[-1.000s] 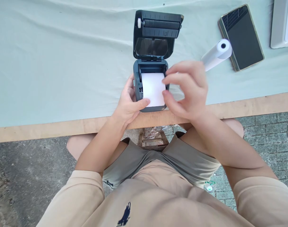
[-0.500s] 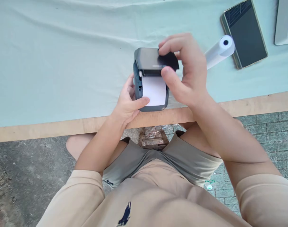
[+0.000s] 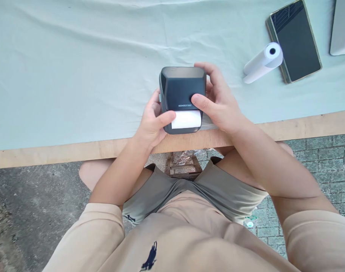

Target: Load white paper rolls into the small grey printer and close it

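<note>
A dark grey label printer (image 3: 178, 88), marked NIIMBOT, is held between my hands over the table's front edge. Its lid is down, and a white strip of paper (image 3: 188, 120) sticks out below the lid. My left hand (image 3: 154, 122) grips the printer's left side, its thumb pressing on the strip's left edge. On the right side my right hand (image 3: 217, 98) is wrapped round the printer, with the thumb on the lid and the fingers at the far right corner. The undersides of both grips are hidden.
A white paper roll (image 3: 260, 65) lies to the right, against a dark phone (image 3: 298, 43). Part of a white object (image 3: 342, 30) shows at the far right. A pale green cloth (image 3: 76, 75) covers the table, whose wooden edge (image 3: 62, 153) runs in front of me.
The printer's lid, raised before, has come down over the paper with my right hand on it. My right hand has moved down and slightly left; my left hand has kept its grip.
</note>
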`<action>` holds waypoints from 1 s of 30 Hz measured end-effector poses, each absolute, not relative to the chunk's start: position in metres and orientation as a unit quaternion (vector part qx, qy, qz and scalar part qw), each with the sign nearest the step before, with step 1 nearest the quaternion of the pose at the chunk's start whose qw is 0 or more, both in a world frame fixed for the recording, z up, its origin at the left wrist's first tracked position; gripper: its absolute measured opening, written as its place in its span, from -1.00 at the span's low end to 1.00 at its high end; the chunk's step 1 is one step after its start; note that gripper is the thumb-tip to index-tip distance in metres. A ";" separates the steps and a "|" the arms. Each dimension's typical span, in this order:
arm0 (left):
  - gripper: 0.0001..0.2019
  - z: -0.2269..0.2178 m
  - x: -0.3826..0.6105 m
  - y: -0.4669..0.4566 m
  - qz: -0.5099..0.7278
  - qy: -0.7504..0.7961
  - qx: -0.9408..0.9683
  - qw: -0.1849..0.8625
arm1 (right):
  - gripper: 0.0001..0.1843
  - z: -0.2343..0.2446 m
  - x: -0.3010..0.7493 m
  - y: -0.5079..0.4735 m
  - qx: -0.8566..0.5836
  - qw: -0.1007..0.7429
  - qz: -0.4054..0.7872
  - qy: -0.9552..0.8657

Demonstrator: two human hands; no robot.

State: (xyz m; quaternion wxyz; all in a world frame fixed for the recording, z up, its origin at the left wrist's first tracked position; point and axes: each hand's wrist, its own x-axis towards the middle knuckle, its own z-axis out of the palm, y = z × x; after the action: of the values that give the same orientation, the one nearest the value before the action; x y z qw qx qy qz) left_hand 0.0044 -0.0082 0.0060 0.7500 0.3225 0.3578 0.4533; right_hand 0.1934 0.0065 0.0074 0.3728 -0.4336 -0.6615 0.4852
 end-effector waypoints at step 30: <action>-0.60 0.010 0.009 -0.004 0.451 0.358 0.315 0.755 | -0.20 -0.004 0.190 0.006 -0.420 0.388 0.460 -0.679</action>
State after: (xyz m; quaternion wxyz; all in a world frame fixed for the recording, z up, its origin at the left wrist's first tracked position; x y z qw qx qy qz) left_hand 0.0091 -0.0044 0.0097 0.7549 0.3148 0.3577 0.4507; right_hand 0.1905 0.0065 -0.0035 0.3884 -0.4197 -0.6795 0.4597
